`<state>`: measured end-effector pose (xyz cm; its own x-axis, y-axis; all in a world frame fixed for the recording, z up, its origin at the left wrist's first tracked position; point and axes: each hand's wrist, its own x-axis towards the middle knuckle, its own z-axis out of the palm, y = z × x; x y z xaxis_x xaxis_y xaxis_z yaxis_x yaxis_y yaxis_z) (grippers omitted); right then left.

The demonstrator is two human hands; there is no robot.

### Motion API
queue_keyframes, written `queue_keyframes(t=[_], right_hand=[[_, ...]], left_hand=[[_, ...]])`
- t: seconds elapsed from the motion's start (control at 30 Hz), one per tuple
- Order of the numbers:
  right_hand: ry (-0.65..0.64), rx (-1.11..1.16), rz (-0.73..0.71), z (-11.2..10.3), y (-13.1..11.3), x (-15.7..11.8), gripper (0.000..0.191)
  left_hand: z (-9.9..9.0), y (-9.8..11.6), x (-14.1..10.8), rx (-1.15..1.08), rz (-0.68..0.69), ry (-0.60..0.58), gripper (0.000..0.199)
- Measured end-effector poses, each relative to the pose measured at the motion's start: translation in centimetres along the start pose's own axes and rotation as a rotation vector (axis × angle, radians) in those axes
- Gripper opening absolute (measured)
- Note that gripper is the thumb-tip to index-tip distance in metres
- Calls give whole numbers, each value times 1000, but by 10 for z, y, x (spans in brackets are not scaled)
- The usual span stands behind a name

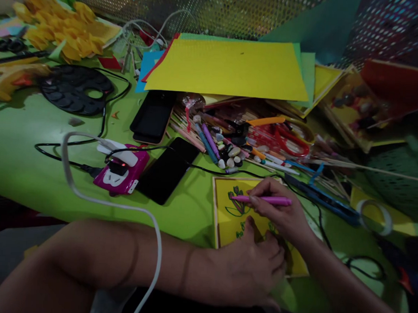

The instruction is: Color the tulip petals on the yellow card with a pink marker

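My right hand [279, 210] pinches a pink felt-tip pen [274, 201], its tip at a green-outlined flower drawing [240, 201] near the top of a yellow board [223, 221]. The board has a pale wooden frame and lies on the green table. Pink strokes show among the drawn stems. Below the pen, my left hand [252, 264] rests across the board, fingers spread, holding nothing. It hides much of the lower part. More small green drawings peek out beside its fingers.
Behind the board lie pens, pebbles and red-handled scissors [292, 141] beneath yellow paper [230, 67]. To the left are a black phone [170, 171], a magenta power strip [125, 171] and a black palette [76, 90]. A white cable [158, 251] crosses my left arm; a tape roll [376, 217] sits right.
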<state>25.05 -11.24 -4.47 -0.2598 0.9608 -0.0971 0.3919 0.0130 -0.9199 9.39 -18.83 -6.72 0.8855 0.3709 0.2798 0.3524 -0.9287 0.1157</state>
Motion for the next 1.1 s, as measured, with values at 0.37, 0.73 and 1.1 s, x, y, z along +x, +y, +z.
queue_keyframes(t=[0.37, 0.73, 1.1], right_hand=[[-9, 33, 17, -2, 2, -1, 17], [7, 6, 14, -2, 2, -1, 18], [71, 48, 36, -1, 0, 0, 25]], left_hand=[[-1, 0, 0, -12, -7, -13, 64], [-1, 1, 1, -16, -11, -18, 67], [-2, 0, 1, 4, -3, -2, 68]])
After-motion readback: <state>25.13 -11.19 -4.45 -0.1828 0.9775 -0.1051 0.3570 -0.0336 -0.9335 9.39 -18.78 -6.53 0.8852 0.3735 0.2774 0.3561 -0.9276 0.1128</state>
